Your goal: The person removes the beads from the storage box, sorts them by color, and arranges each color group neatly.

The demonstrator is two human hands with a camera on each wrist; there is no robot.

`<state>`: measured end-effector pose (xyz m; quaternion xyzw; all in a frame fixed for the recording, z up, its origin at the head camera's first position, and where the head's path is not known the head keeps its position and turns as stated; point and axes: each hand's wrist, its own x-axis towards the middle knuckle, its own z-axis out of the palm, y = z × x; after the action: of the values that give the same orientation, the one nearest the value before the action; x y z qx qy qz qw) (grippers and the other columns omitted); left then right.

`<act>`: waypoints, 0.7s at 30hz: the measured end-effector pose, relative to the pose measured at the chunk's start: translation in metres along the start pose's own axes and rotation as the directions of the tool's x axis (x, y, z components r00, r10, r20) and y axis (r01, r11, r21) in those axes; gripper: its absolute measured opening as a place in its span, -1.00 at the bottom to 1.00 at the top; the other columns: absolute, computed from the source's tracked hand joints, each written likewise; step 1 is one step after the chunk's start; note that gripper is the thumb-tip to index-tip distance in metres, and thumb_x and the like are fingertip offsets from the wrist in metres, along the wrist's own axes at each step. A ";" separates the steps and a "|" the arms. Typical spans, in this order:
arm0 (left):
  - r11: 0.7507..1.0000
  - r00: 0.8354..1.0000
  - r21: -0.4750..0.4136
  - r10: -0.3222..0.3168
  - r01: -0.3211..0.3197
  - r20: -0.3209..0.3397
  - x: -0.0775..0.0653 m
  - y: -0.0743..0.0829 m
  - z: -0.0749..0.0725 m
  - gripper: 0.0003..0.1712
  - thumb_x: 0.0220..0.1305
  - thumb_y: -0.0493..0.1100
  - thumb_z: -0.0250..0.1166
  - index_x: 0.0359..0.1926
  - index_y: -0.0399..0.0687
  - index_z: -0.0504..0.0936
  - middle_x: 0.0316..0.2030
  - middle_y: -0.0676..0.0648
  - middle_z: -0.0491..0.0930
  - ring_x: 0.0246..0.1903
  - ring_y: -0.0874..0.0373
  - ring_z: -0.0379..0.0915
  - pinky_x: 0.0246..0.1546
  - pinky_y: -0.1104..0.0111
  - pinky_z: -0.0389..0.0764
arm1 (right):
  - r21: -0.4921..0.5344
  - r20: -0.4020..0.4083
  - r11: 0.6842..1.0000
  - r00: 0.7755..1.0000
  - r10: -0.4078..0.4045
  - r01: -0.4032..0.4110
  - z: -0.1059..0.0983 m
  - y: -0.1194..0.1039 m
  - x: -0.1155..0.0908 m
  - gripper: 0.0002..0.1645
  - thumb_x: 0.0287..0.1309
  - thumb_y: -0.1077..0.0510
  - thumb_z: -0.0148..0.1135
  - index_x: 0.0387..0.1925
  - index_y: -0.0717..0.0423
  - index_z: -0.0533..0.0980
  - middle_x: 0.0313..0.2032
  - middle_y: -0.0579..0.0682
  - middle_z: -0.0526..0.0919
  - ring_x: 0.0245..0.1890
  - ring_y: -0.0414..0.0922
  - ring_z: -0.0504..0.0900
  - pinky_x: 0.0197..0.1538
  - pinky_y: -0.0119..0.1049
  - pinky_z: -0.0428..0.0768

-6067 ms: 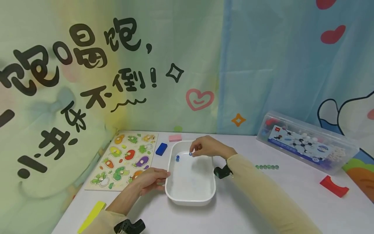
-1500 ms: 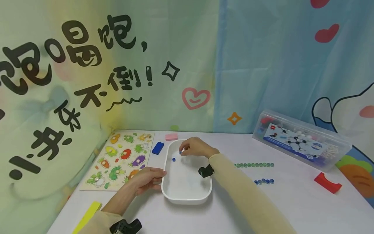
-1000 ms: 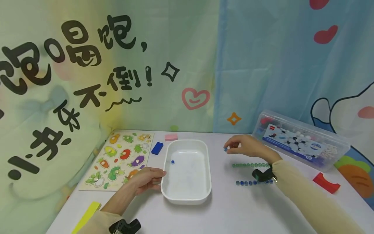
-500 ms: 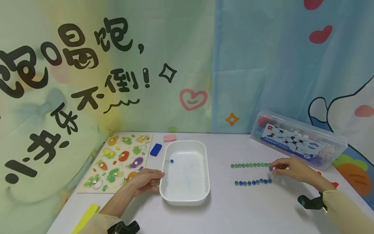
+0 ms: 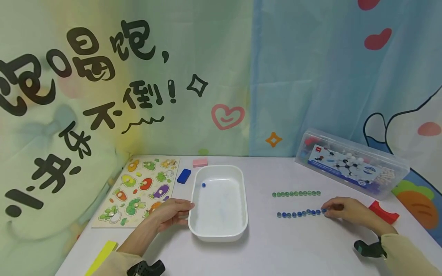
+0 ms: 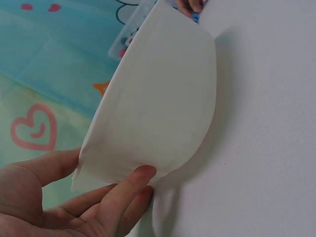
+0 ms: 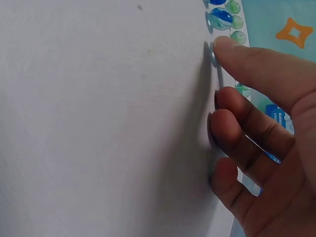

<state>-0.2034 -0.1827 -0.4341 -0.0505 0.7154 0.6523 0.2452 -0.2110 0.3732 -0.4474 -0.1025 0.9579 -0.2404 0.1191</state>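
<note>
My left hand point(image 5: 174, 214) grips the left wall of a white plastic tray point(image 5: 218, 238), thumb at the rim and fingers against the outer side, as the left wrist view shows. One blue marble point(image 5: 203, 185) lies inside the tray. At the right end of a row of blue marbles point(image 5: 298, 214), my right hand point(image 5: 348, 211) pinches another blue marble point(image 5: 324, 211) at table level. In the right wrist view the thumb point(image 7: 261, 71) mostly hides that marble. A row of green marbles point(image 5: 296, 194) runs just behind the blue row.
A clear lidded box point(image 5: 352, 165) of molecule-model parts stands at the back right, with a red curved block point(image 5: 384, 212) in front. Left of the tray lie a vegetable puzzle board point(image 5: 138, 189), a blue block point(image 5: 184, 176), a pink block point(image 5: 200, 163) and a yellow block point(image 5: 101, 257).
My right hand has carried a blue marble from the tray rightward to the blue row's right end. The blue row has lengthened, and one marble remains in the tray. My left hand keeps its grip.
</note>
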 end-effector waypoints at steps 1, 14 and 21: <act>1.000 1.000 0.000 0.001 -0.001 -0.001 0.000 0.000 0.000 -0.40 0.30 -0.09 0.28 0.21 -0.44 0.43 0.00 -0.26 0.64 -0.07 0.02 0.66 -0.13 0.27 0.74 | 0.001 0.000 1.000 1.000 0.002 -0.002 0.000 -0.001 0.000 -0.62 0.11 -0.04 0.36 -0.09 0.06 0.64 -0.13 0.03 0.67 -0.20 -0.12 0.51 -0.28 -0.52 0.55; 1.000 1.000 -0.001 -0.013 0.013 -0.021 0.000 0.000 0.001 -0.41 0.30 -0.08 0.28 0.20 -0.41 0.44 -0.04 -0.22 0.66 -0.12 0.05 0.68 -0.14 0.28 0.74 | -0.012 -0.001 1.000 1.000 0.007 -0.007 0.002 -0.001 0.000 -0.59 0.09 -0.06 0.37 -0.07 0.05 0.64 -0.20 -0.05 0.64 -0.27 -0.18 0.43 -0.30 -0.52 0.49; 1.000 1.000 -0.011 -0.010 0.010 -0.007 0.002 -0.001 0.001 -0.40 0.30 -0.09 0.28 0.21 -0.42 0.43 -0.03 -0.22 0.66 -0.08 0.02 0.67 -0.12 0.26 0.73 | -0.005 -0.010 1.000 1.000 0.011 -0.011 -0.004 -0.004 -0.001 -0.56 0.16 -0.08 0.31 -0.02 0.09 0.61 -0.25 -0.07 0.62 -0.28 -0.17 0.46 -0.32 -0.47 0.51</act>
<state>-0.2043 -0.1811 -0.4355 -0.0577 0.7123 0.6549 0.2459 -0.2102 0.3712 -0.4420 -0.0962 0.9597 -0.2376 0.1153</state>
